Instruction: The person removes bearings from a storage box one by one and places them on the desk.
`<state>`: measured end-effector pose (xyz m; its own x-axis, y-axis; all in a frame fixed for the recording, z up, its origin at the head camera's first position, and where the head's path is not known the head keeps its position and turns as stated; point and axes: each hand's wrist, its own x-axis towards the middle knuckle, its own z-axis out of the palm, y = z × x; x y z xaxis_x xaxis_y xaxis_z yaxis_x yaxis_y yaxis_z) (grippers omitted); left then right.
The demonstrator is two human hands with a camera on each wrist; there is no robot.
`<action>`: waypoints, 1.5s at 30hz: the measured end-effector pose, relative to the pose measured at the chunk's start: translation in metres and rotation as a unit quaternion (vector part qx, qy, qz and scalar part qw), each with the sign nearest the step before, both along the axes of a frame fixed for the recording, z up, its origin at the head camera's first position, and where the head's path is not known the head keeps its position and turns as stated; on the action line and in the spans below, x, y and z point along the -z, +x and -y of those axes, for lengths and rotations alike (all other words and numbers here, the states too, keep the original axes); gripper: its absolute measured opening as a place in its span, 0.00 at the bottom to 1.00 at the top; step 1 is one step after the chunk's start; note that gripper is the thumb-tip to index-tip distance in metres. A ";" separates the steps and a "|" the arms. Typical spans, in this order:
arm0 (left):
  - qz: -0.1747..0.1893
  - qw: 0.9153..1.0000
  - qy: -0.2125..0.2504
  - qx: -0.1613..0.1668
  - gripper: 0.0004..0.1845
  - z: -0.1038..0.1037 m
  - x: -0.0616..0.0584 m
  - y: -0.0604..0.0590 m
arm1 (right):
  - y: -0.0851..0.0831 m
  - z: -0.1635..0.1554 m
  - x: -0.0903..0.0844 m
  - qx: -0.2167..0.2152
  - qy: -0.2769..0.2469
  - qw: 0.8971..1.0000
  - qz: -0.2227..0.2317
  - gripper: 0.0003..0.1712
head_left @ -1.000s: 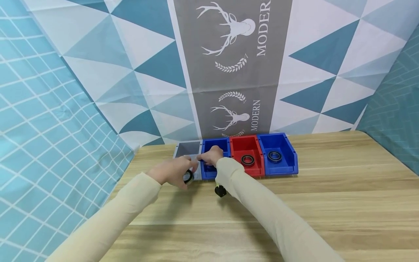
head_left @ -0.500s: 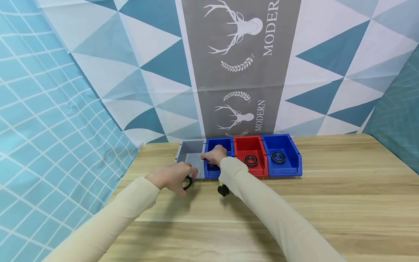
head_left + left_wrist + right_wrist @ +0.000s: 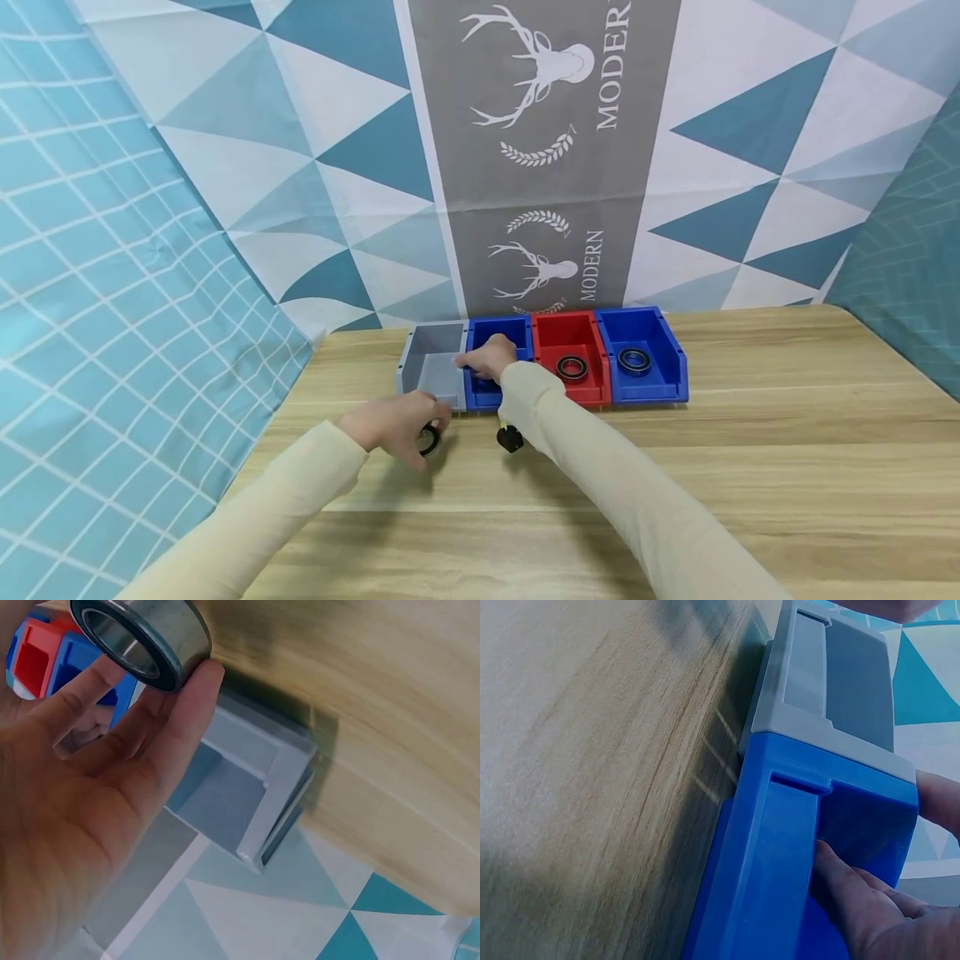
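Note:
My left hand holds a ball bearing, a steel ring with a black seal, between thumb and fingers. It is above the wood table, just in front of the grey bin. My right hand grips the side wall where the blue bin meets the grey one. In the right wrist view the thumb is inside the blue bin and a finger lies past the wall. Much of the blue bin's inside is hidden by this hand. No bearing shows in the visible part of the grey bin.
To the right stand a red bin and another blue bin, side by side in the row. One bearing lies in the red bin, another bearing in the right blue bin. A patterned cloth wall rises behind.
My left hand has moved back toward me with the bearing, away from the grey bin's front edge. The right hand keeps its place at the bins. The head view has shifted slightly.

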<state>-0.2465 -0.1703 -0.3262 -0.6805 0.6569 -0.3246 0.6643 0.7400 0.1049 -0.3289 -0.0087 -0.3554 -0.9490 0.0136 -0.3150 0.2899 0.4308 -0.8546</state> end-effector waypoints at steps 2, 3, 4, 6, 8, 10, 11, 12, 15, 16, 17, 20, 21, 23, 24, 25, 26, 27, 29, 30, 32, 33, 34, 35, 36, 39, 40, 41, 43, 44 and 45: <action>0.007 1.000 -0.002 -0.013 0.24 0.001 0.002 0.001 | 0.001 0.000 0.000 0.000 0.001 1.000 0.002 0.39; 0.011 1.000 -0.003 -0.020 0.24 0.001 0.003 0.002 | 0.001 0.000 0.000 0.001 0.001 1.000 0.002 0.39; 0.013 0.999 -0.006 -0.029 0.24 0.001 0.004 0.002 | 0.001 0.000 0.000 0.001 0.001 1.000 0.002 0.39; 0.016 0.999 -0.011 -0.041 0.24 0.000 0.005 0.003 | 0.001 0.000 -0.001 0.002 0.003 1.000 0.002 0.39; 0.015 0.999 -0.012 -0.044 0.24 -0.001 0.006 0.004 | 0.001 0.000 -0.001 0.001 0.003 1.000 -0.001 0.39; 0.011 0.999 -0.011 -0.042 0.24 -0.001 0.006 0.005 | 0.001 0.000 -0.002 -0.001 0.003 1.000 -0.002 0.39; 0.007 0.999 -0.010 -0.038 0.25 -0.001 0.007 0.005 | 0.001 0.000 -0.003 -0.002 0.004 1.000 -0.002 0.39; 0.004 0.999 -0.009 -0.033 0.25 -0.001 0.007 0.006 | 0.001 0.000 -0.003 -0.003 0.006 1.000 -0.002 0.39; 0.003 1.000 -0.007 -0.020 0.24 -0.001 0.009 0.008 | 0.002 0.000 -0.004 -0.006 0.009 1.000 0.000 0.39; 0.005 1.000 -0.006 -0.019 0.24 -0.001 0.009 0.009 | 0.002 0.000 -0.004 -0.006 0.009 1.000 0.000 0.39; 0.007 1.000 -0.007 -0.018 0.23 -0.001 0.010 0.009 | 0.001 0.000 -0.004 -0.006 0.009 1.000 0.000 0.39; 0.017 1.000 -0.006 -0.021 0.23 -0.001 0.011 0.011 | 0.001 0.000 -0.004 -0.006 0.004 1.000 0.000 0.38; 0.019 1.000 -0.004 -0.021 0.23 -0.001 0.011 0.011 | 0.001 0.000 -0.003 -0.005 0.003 1.000 0.000 0.38; 0.019 1.000 0.000 -0.018 0.23 0.000 0.012 0.012 | 0.000 0.000 -0.003 -0.005 0.001 1.000 -0.001 0.37; 0.017 1.000 0.002 -0.013 0.23 0.000 0.013 0.012 | 0.000 0.000 -0.003 -0.006 0.000 1.000 -0.002 0.37; 0.016 1.000 0.005 -0.009 0.23 0.000 0.013 0.013 | 0.001 0.000 -0.003 -0.006 0.000 1.000 -0.002 0.37; 0.014 1.000 0.007 -0.004 0.23 0.000 0.014 0.013 | 0.001 -0.001 -0.003 -0.007 0.000 1.000 -0.003 0.37; 0.013 1.000 0.009 0.001 0.23 0.000 0.014 0.014 | 0.001 -0.001 -0.003 -0.007 0.000 1.000 -0.003 0.37; 0.012 1.000 0.013 0.012 0.23 0.000 0.016 0.015 | 0.001 -0.001 -0.002 -0.007 0.001 1.000 -0.004 0.37; 0.013 1.000 0.015 0.016 0.23 0.000 0.017 0.015 | 0.001 -0.001 -0.002 -0.006 0.002 1.000 -0.004 0.37; 0.015 1.000 0.015 0.021 0.23 -0.001 0.019 0.016 | 0.001 -0.001 -0.001 -0.004 0.002 1.000 -0.004 0.37; 0.016 1.000 0.014 0.022 0.23 -0.001 0.019 0.016 | 0.001 -0.001 -0.001 -0.004 0.002 1.000 -0.003 0.37; 0.017 1.000 0.013 0.021 0.24 -0.001 0.020 0.016 | 0.001 0.000 -0.001 -0.004 0.002 1.000 -0.002 0.37; 0.017 1.000 0.010 0.019 0.24 -0.002 0.020 0.017 | 0.001 0.000 0.000 -0.004 -0.001 1.000 -0.001 0.38; 0.017 1.000 0.007 0.016 0.24 -0.002 0.020 0.017 | 0.000 0.001 0.000 -0.004 -0.004 1.000 0.000 0.39; 0.017 1.000 -0.001 0.009 0.23 -0.003 0.020 0.018 | -0.001 0.001 0.001 -0.003 -0.008 1.000 0.006 0.43; 0.016 1.000 -0.003 0.008 0.23 -0.003 0.020 0.018 | -0.002 0.002 0.001 -0.002 -0.010 1.000 0.007 0.44; 0.015 1.000 -0.004 0.008 0.24 -0.003 0.020 0.019 | -0.003 0.002 0.001 -0.001 -0.012 1.000 0.008 0.44; 0.015 1.000 -0.005 0.010 0.24 -0.004 0.021 0.019 | -0.003 0.002 0.001 -0.001 -0.009 1.000 0.009 0.45; 0.015 1.000 -0.004 0.011 0.25 -0.004 0.021 0.020 | -0.003 0.002 0.001 -0.001 -0.007 1.000 0.008 0.45; 0.016 1.000 -0.003 0.010 0.25 -0.004 0.021 0.020 | -0.003 0.002 0.001 -0.001 -0.005 1.000 0.008 0.45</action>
